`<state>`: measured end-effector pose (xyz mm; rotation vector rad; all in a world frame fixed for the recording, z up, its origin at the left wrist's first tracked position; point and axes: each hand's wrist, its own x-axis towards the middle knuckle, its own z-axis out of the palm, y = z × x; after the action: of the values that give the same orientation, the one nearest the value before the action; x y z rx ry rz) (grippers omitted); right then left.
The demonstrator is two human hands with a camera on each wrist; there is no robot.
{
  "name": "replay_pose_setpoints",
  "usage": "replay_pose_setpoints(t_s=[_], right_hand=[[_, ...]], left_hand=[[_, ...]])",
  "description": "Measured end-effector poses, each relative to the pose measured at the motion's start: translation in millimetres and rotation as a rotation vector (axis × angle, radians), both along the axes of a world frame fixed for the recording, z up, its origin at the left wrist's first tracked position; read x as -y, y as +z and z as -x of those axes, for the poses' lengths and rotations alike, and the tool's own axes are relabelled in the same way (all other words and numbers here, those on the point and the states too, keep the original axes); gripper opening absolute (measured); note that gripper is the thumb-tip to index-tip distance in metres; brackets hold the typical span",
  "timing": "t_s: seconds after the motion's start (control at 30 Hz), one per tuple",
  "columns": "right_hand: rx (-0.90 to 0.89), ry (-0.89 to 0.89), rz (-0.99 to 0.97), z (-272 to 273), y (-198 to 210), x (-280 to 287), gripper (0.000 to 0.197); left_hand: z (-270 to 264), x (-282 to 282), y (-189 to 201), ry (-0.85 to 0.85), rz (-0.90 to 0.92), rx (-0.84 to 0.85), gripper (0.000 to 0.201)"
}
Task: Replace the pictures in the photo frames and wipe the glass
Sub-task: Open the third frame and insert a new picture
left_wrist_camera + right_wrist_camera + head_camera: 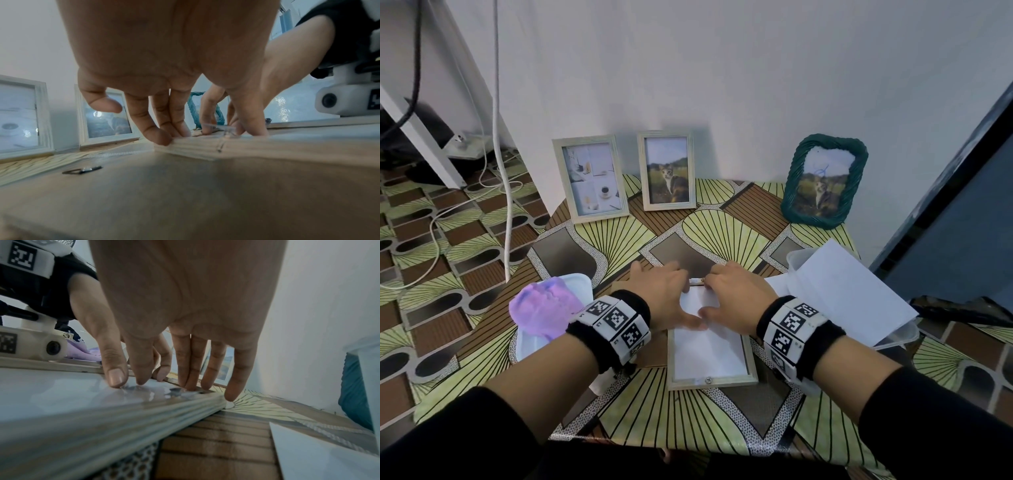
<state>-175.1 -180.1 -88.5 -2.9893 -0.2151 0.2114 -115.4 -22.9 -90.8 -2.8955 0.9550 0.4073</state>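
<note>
A light wooden photo frame (750, 363) lies face down in the middle of the table, with a white sheet (707, 353) set in its back. Both hands are at its far end. My left hand (667, 298) rests its fingertips (162, 139) on the frame's far left rail (195, 147). My right hand (732, 298) presses thumb and forefinger on the glossy white sheet (51, 389), its other fingers (191, 381) on the far rail. A small metal tab (697, 281) shows between the hands. The brown backing board (185, 194) lies under my left wrist.
Two pale frames (590, 178) (667, 171) and a green wicker frame (823, 181) lean on the wall at the back. A purple cloth (544, 308) sits on a white lid at left. White sheets (842, 291) lie in a clear tub at right.
</note>
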Motion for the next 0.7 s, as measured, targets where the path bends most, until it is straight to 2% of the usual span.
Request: replay_pose_setpoints(t_s=[0.33,0.7], right_hand=[[0.010,0.000,-0.021,-2.0,-4.0,2.1,0.044],[-0.030,-0.022,-0.018,-6.4,0.5,1.4,0.043]], left_hand=[[3.5,-2.2,-2.2,-0.028,-0.003,0.049,0.083],[-1.2,-4.5,-6.0,-0.001,0.013,-0.026,0.094]])
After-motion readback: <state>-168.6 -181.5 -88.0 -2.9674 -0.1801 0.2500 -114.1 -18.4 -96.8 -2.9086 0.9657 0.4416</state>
